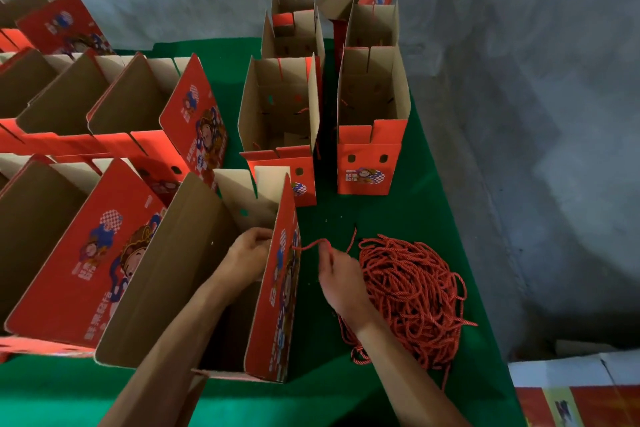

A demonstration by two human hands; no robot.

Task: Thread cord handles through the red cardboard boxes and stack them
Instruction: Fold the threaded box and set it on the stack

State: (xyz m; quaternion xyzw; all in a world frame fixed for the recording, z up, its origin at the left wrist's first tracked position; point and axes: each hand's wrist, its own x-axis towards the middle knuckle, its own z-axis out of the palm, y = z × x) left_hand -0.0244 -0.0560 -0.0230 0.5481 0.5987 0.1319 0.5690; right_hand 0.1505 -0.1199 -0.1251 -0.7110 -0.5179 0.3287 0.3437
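So the right hand (337, 276) is pinching one red cord (313, 245) between fingertips, just outside the printed red wall of the nearest open box (194, 274). The cord arcs from that pinch toward about 9 o'clock and meets the wall, where it looks like it goes in through a handle hole, though I can't actually see the hole from here. The left hand (250, 253) is down inside the box, fingers curled up against the inner face of that same wall, right opposite where the cord arrives. Whether it's already got the cord end pinched I can't tell; the wall edge hides the fingertips.

That's the whole thing the next bit hangs on, I reckon: the cord's long axis runs roughly 3-to-9 straight across the wall, with the left hand closer to the entry point, so it's the one placed to catch and pull.

The cord itself is twisted rope, red, fairly stiff-looking given how it holds its curve. The rest of the cords sit in a tangled pile (410, 298) at 3 o'clock of the right hand, touching the wrist, on the green table cover (346, 215).

At 12 o'clock two rows of upright boxes (372, 121) stand open. More open boxes (114, 104) crowd from 9 to 11 o'clock.
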